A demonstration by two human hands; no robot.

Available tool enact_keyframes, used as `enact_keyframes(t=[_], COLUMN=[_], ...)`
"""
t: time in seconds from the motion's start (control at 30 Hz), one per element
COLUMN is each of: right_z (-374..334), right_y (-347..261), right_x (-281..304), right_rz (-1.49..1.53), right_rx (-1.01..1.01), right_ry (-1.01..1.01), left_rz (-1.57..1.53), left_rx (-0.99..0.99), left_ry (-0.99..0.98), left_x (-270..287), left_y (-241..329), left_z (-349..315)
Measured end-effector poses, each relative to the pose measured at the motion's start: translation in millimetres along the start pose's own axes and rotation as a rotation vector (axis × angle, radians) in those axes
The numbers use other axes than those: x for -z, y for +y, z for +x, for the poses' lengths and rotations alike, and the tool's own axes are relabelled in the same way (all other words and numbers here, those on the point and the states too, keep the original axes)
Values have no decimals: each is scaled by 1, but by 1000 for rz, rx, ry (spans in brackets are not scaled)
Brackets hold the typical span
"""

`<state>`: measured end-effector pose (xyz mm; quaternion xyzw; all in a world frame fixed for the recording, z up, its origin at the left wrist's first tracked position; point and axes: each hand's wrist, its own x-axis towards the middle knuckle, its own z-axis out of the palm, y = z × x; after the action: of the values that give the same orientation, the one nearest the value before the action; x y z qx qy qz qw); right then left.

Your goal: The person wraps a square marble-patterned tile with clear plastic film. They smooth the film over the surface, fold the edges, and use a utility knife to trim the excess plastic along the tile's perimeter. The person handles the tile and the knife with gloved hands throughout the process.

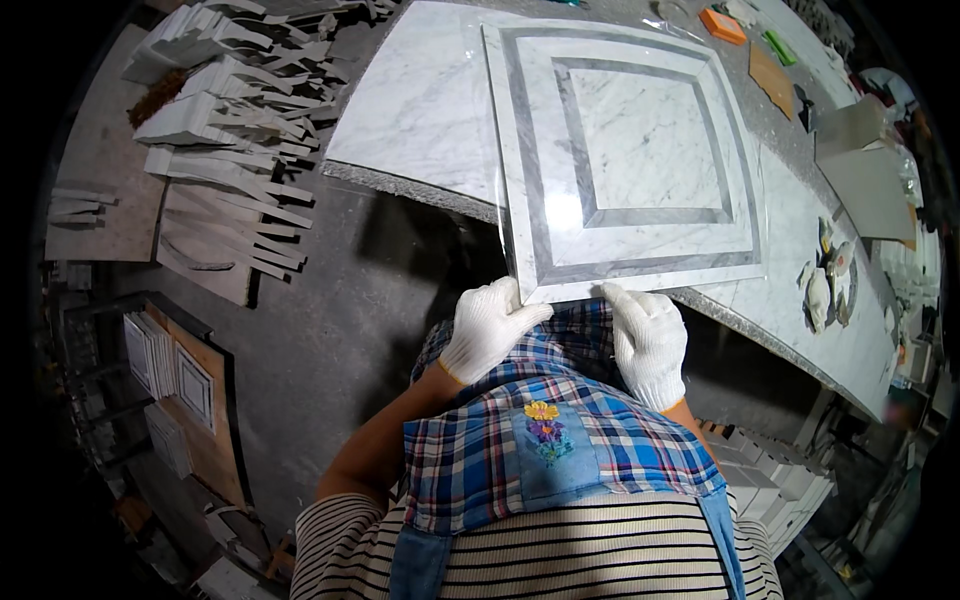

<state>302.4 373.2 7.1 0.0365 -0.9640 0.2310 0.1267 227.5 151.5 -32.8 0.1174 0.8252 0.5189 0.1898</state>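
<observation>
A square marble panel (655,140), white with two grey inlaid frames, lies on a marble-topped bench (410,100), its near edge jutting past the bench toward me. Clear plastic film shows along its sides. My left hand (492,328), in a white knit glove, is closed on the panel's near left corner, the thumb along the edge. Farther right on the same near edge, my right hand (648,345), gloved alike, grips with its fingers curled and one fingertip on the rim. The undersides of both grips are hidden.
Thin stone strips (240,130) are stacked at the far left. Smaller framed panels (195,385) stand on a board at left. The bench's right part holds stone scraps (828,280), a cardboard piece (770,78), an orange box (722,26) and a pale box (862,180).
</observation>
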Motion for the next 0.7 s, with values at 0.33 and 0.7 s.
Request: enact_keyframes(t=[0.33, 0.7], right_z=[2, -29], right_y=[-7, 4], right_x=[-11, -26], right_rz=[52, 942], right_rx=[-11, -801], right_ry=[-132, -453], left_rz=[-27, 10], left_rx=[-8, 121], left_ry=[53, -240], left_x=[-7, -5], left_y=[-8, 18], left_z=[-2, -4])
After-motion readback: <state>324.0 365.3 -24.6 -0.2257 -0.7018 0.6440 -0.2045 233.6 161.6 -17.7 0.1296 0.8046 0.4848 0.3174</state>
